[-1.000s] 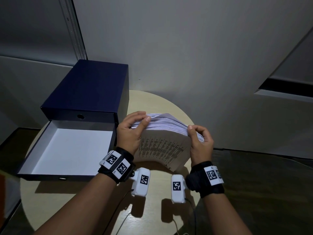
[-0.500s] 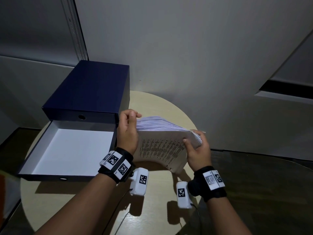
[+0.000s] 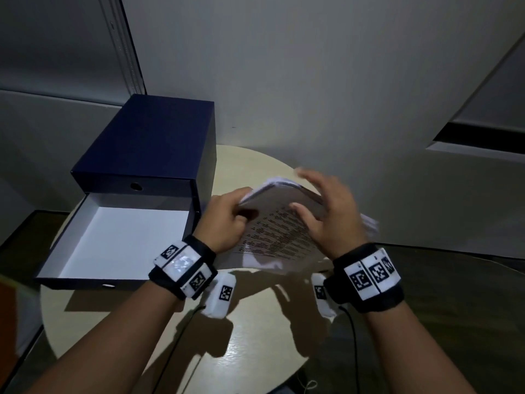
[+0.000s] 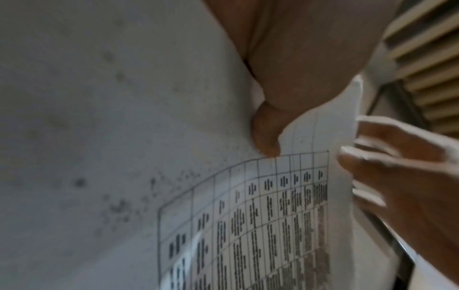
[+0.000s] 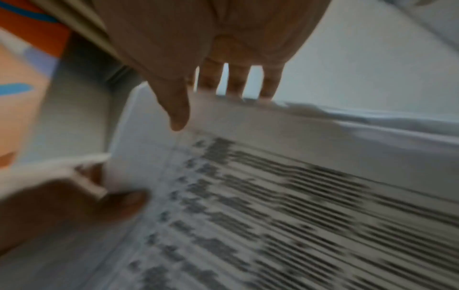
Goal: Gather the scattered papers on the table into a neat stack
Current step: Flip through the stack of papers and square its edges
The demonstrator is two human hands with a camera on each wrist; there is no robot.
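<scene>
A thick stack of printed papers [image 3: 272,237] stands tilted on its lower edge on the round beige table [image 3: 255,351]. My left hand [image 3: 241,207] grips the stack's upper left corner, thumb on the printed front sheet [image 4: 273,215]. My right hand [image 3: 315,194] is blurred and lies flat over the top edge, its straight fingers [image 5: 236,82] reaching behind the stack and its thumb on the front sheet [image 5: 298,196]. A few sheets stick out at the stack's right side [image 3: 369,223].
A dark blue drawer box [image 3: 147,143] stands at the table's back left, close to my left hand. Its white-lined drawer [image 3: 113,243] is pulled out toward me. A wall rises just behind the table. Cables run off the front edge.
My right hand has let go of the stack's right edge and moved up and left, onto the top edge with fingers straightened. My left hand now pinches the upper left corner.
</scene>
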